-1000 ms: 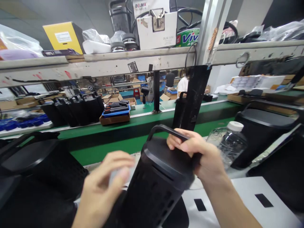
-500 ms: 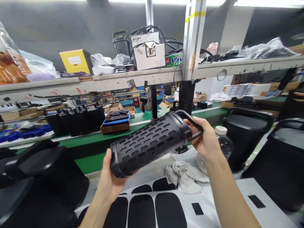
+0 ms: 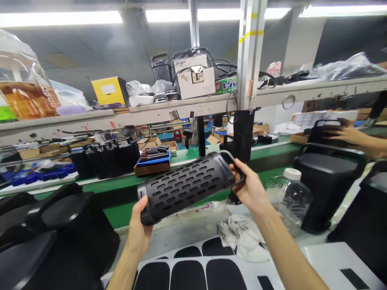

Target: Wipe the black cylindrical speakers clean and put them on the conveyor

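Note:
I hold a black perforated speaker housing lying almost flat in the air above the bench, its handle end tilted up to the right. My left hand cups its lower left end from below, fingers closed round the rim. My right hand grips the carry handle at the upper right end. Below the housing lie a crumpled white cloth and a white sheet of black oval pads.
Black housings stand at left and right. A clear plastic bottle stands by my right forearm. A green conveyor carries more black units and a tray. Another person's hand reaches in at far right. A cluttered shelf runs overhead.
The housing went from upright and close to me to lifted and turned sideways. My left hand took hold of its lower end. A person's hand appeared at far right.

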A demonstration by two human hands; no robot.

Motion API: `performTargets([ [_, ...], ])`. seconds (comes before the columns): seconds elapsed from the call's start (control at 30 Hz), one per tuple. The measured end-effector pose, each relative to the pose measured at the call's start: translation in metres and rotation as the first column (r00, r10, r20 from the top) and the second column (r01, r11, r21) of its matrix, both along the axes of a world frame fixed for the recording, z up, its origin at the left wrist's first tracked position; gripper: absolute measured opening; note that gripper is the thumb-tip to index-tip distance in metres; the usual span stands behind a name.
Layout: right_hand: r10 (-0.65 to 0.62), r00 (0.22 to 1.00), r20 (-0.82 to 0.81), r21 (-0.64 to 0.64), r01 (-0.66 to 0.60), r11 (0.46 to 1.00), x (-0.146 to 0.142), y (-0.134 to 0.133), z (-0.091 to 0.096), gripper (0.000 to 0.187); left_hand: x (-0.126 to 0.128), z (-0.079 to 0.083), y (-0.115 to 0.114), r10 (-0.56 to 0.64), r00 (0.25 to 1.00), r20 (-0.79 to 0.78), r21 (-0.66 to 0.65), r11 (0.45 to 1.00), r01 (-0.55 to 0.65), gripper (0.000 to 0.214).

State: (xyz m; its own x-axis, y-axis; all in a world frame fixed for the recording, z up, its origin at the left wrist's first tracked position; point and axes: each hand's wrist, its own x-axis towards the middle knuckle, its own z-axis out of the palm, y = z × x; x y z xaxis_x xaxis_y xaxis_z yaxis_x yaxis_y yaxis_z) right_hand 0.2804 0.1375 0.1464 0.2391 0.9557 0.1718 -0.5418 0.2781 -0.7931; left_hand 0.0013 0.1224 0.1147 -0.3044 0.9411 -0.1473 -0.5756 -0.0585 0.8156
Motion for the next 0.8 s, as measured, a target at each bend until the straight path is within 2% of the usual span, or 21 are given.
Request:
performTargets([
  [0.1, 0.066, 0.998, 0.025, -0.004, -0.066, 0.998, -0.010, 0.013, 0.002, 0.018, -0.006, -0.004, 0.017, -0.049, 0.998, 0.040, -0.089, 0.995, 0.052, 0.017],
  [0.2, 0.047, 0.995, 0.089, 0.090, -0.055, 0.994, -0.033, 0.019, 0.001, 0.019, -0.016, -0.012, 0.031, 0.000, 0.998, 0.058, -0.095, 0.995, 0.005, 0.018],
  [0.3, -0.043, 0.976, 0.216, 0.191, 0.000, 0.982, -0.070, 0.037, -0.006, 0.024, -0.027, -0.013, 0.034, 0.079, 0.995, 0.062, -0.045, 0.996, -0.076, 0.030],
  [0.4, -0.128, 0.896, 0.425, 0.278, 0.005, 0.961, -0.110, 0.068, -0.023, 0.029, -0.035, -0.003, 0.024, 0.088, 0.994, 0.069, 0.071, 0.993, -0.093, 0.032],
  [0.47, -0.142, 0.780, 0.609, 0.314, -0.073, 0.947, -0.129, 0.087, -0.039, 0.027, -0.037, 0.005, 0.016, 0.062, 0.995, 0.075, 0.150, 0.986, -0.073, 0.030],
  [0.5, -0.131, 0.697, 0.705, 0.313, -0.140, 0.939, -0.135, 0.096, -0.048, 0.026, -0.038, 0.009, 0.013, 0.047, 0.996, 0.078, 0.180, 0.982, -0.060, 0.028],
  [0.57, -0.095, 0.490, 0.866, 0.265, -0.290, 0.920, -0.139, 0.109, -0.065, 0.027, -0.038, 0.014, 0.008, 0.016, 0.996, 0.086, 0.210, 0.977, -0.034, 0.026],
  [0.63, -0.075, 0.274, 0.959, 0.183, -0.395, 0.900, -0.134, 0.117, -0.082, 0.030, -0.037, 0.016, 0.006, 0.002, 0.995, 0.102, 0.213, 0.977, -0.024, 0.024],
  [0.7, -0.085, 0.092, 0.992, 0.116, -0.426, 0.897, -0.125, 0.121, -0.098, 0.032, -0.037, 0.016, 0.005, 0.007, 0.992, 0.123, 0.212, 0.977, -0.033, 0.023],
  [0.8, -0.128, -0.108, 0.986, 0.077, -0.386, 0.919, -0.112, 0.120, -0.117, 0.033, -0.037, 0.015, 0.005, 0.011, 0.990, 0.138, 0.224, 0.974, -0.042, 0.022],
])
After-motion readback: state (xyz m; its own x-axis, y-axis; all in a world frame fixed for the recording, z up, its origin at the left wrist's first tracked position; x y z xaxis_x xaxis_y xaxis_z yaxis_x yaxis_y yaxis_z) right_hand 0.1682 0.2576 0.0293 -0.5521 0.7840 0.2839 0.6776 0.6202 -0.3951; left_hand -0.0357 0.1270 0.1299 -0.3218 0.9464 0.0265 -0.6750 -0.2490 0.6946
